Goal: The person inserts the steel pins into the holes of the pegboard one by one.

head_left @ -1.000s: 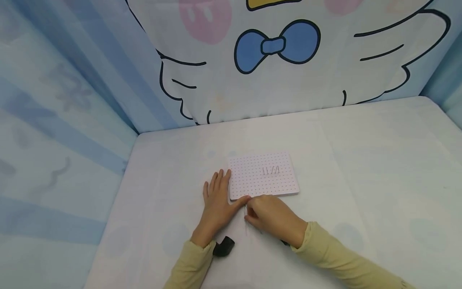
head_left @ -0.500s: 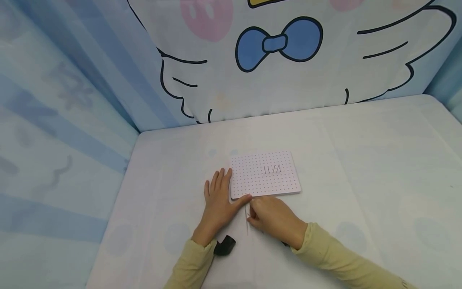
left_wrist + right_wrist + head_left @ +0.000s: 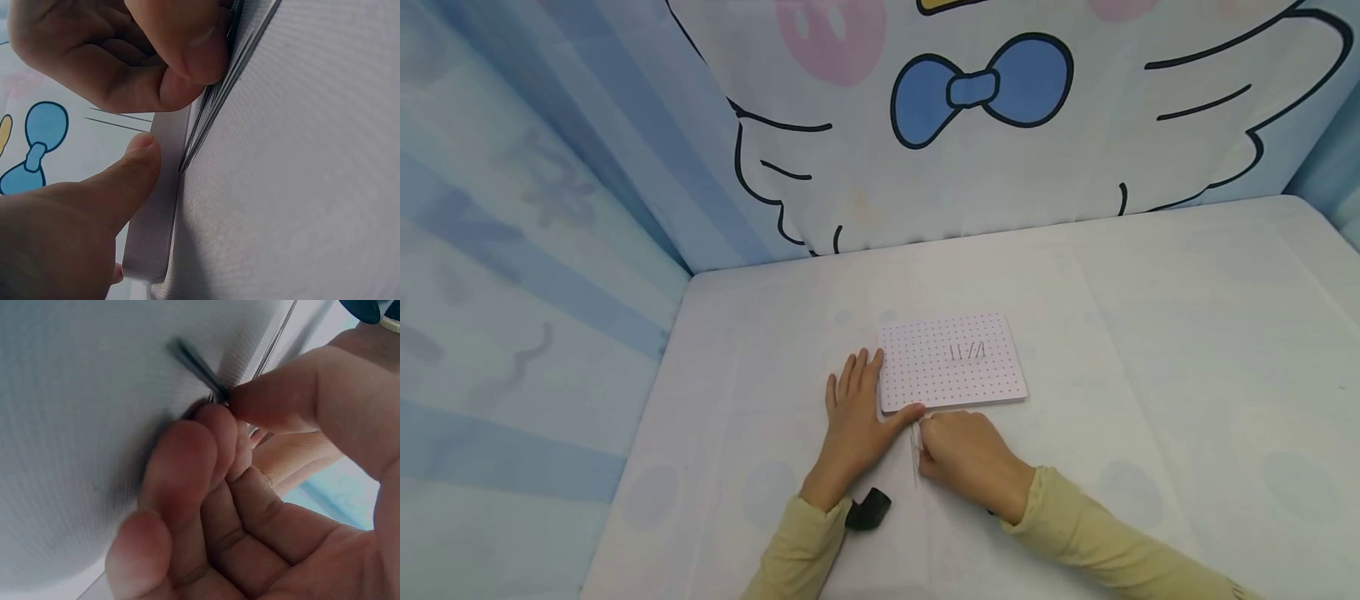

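A white pegboard [image 3: 917, 367] dotted with small holes lies on the table, several thin pins [image 3: 967, 351] standing on its right half. My left hand [image 3: 853, 429] lies spread at its front left corner, with the thumb along the front edge and the fingers by the left side. Just in front of that edge, my right hand [image 3: 973, 454] is curled close over the table. Its thumb and forefinger pinch a thin dark metal piece [image 3: 199, 369], whose blunt end sticks out. Several slender metal rods [image 3: 222, 94] lie beside these fingers, converging near the board's base [image 3: 150, 231].
A black wrist mount [image 3: 868, 509] sits at the left cuff. White cloth covers the table [image 3: 1150, 375], which extends far to the right. Behind it rises a curtain [image 3: 970, 183] printed with a blue bow tie, and another curtain [image 3: 535, 333] hangs on the left.
My right hand shifts very slightly, its thumb drawing in against the curled fingers. The left hand keeps its place at the board, and the head view drifts a little.
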`<state>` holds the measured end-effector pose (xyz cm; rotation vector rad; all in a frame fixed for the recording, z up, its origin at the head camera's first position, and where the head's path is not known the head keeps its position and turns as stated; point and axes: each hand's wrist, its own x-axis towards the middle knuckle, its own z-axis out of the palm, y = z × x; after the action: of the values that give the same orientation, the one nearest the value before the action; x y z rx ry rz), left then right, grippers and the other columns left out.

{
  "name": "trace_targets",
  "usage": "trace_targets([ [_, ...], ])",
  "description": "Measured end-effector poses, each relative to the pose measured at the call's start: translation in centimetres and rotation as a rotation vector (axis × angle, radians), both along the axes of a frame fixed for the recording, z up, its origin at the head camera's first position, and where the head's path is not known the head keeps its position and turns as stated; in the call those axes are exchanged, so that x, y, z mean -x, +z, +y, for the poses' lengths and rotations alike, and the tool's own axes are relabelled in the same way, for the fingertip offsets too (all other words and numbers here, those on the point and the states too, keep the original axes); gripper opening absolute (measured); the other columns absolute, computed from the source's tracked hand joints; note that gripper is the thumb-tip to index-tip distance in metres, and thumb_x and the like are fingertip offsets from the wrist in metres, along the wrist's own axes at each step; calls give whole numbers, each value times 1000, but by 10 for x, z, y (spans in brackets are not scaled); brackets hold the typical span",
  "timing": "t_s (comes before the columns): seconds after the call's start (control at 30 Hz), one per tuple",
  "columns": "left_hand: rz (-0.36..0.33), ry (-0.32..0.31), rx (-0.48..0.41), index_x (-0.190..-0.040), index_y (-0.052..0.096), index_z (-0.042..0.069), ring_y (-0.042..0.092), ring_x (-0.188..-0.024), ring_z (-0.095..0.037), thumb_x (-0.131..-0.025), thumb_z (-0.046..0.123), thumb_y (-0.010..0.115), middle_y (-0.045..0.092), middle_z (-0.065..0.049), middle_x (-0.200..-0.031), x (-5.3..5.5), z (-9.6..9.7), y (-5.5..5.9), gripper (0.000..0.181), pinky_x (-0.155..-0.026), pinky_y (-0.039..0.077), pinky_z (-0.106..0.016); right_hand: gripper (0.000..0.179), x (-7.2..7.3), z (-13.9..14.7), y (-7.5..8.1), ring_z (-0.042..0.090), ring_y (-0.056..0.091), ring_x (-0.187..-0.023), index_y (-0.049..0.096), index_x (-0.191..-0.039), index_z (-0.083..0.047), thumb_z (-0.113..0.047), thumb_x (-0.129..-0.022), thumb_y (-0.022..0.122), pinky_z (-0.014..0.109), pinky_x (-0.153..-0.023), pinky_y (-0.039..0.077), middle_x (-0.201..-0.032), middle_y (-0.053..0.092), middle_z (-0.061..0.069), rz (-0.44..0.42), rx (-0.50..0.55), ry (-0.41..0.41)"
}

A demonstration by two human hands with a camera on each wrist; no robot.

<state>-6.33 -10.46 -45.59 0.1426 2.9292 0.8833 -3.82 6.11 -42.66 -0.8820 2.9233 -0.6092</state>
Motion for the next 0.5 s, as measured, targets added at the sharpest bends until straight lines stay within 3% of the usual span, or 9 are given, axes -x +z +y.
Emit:
trace_targets([
  [0.27,4,4,-5,-158,25,10,10,-153,-34,-82,62,70,18,-15,-165,0,0,1,102,-120,0,-59,10,-5,-6,-3,22,54,-50,61,-68,0,-3,-76,66,40,-46,46,-58,54,5,120,-105,-20],
  [0.5,16,0,-3,-157,26,9,11,-152,-36,-82,60,70,19,-17,-164,0,0,1,101,-119,1,-60,10,-9,-8,-5,23,55,-51,63,-73,4,-4,-77,67,39,-46,47,-58,53,6,213,-136,-22],
])
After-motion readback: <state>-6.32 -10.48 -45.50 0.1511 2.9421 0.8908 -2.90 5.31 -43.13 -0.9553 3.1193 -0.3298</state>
